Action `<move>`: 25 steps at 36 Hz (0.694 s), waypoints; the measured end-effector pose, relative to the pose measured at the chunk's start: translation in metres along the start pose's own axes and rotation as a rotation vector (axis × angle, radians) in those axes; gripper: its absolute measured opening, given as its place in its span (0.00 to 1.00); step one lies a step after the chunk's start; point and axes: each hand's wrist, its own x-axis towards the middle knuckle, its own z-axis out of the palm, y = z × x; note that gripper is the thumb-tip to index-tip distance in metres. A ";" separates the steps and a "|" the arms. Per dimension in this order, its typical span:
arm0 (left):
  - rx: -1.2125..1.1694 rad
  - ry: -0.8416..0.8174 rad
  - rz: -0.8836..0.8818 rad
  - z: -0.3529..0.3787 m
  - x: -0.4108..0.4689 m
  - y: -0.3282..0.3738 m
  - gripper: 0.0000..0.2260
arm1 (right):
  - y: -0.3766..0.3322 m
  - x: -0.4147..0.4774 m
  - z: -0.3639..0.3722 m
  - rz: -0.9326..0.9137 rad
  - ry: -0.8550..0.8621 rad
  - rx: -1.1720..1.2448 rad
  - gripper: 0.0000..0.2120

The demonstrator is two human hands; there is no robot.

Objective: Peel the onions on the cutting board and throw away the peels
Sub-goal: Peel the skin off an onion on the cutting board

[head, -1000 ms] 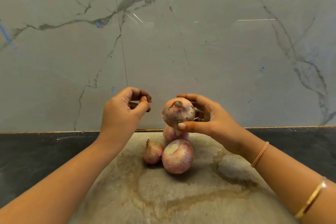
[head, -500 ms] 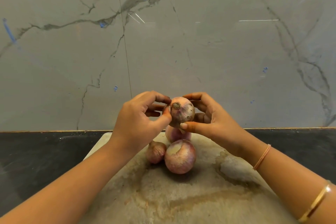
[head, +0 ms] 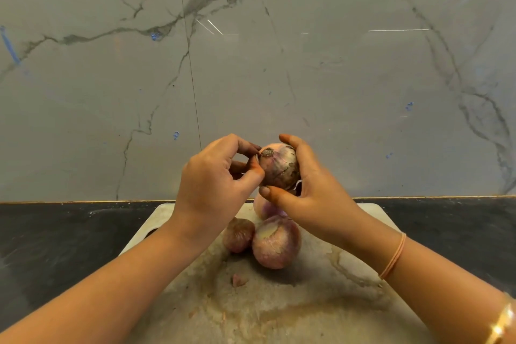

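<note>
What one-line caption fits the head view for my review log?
Right hand holds an onion over the cutting board; left hand pinches its skin near the root; three more onions lie below.

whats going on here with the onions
A person is peeling onions by hand. The right hand holds one onion above the cutting board while the left hand picks at the skin by its root end. Three other onions lie on the board, with a small scrap of peel nearby.
</note>
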 end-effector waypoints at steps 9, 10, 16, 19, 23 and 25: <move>-0.054 -0.071 -0.163 0.005 -0.003 -0.011 0.04 | -0.001 0.001 -0.007 0.031 -0.035 0.007 0.30; -0.046 -0.081 -0.161 0.005 -0.003 -0.011 0.07 | 0.000 0.001 -0.008 0.034 -0.045 0.009 0.29; 0.015 -0.125 -0.095 0.000 0.000 -0.011 0.02 | 0.002 0.002 -0.016 0.051 -0.131 0.051 0.28; 0.034 -0.120 -0.090 -0.004 0.002 -0.013 0.01 | 0.003 0.002 -0.019 0.067 -0.164 0.077 0.28; 0.050 -0.107 -0.116 -0.010 0.005 -0.019 0.02 | 0.002 0.002 -0.023 0.093 -0.170 0.121 0.32; 0.072 -0.110 -0.129 -0.011 0.005 -0.020 0.03 | 0.002 0.003 -0.024 0.097 -0.177 0.141 0.31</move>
